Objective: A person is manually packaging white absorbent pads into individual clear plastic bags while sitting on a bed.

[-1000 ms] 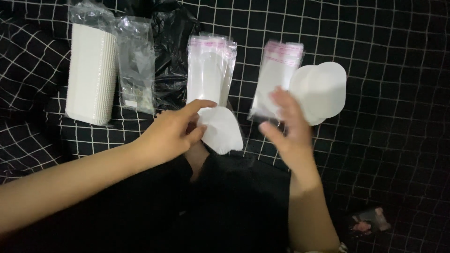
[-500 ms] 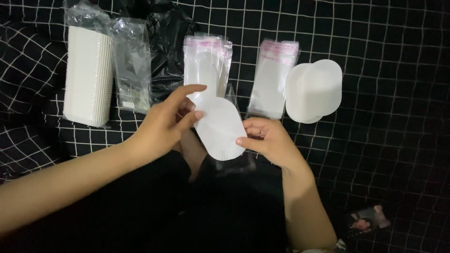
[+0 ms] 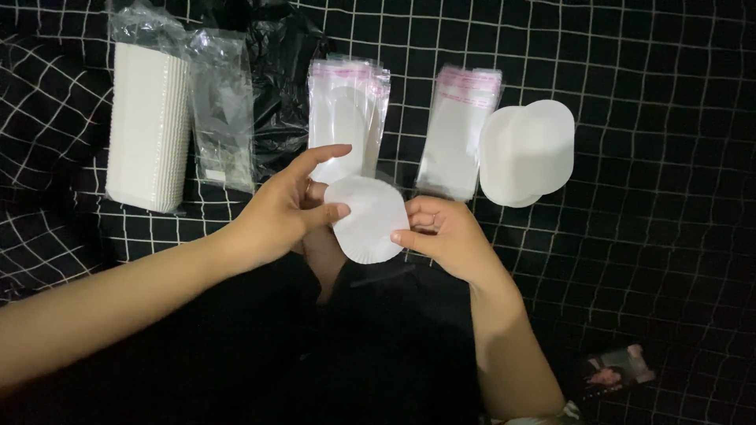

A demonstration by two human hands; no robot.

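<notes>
Just above the person's dark lap, a white oval paper liner (image 3: 368,219) is held between both hands, its long axis tilted from upper left down to lower right and its flat face turned up toward the camera. The left hand (image 3: 279,211) pinches its left edge with thumb and fingers; the right hand (image 3: 447,236) grips its lower right edge between thumb and curled fingers. Beyond the hands, on a black cloth with a white grid (image 3: 669,157), lie five lots in a row: at far left one tall bagged stack of white liners (image 3: 148,130), then one small clear bag (image 3: 222,110), a bundle of clear sleeves (image 3: 346,106), a second sleeve bundle with a pink strip (image 3: 461,126), and a loose pile of white ovals (image 3: 528,151). A crumpled black plastic bag (image 3: 279,71) lies behind. A small printed card (image 3: 618,370) lies near the right elbow.
</notes>
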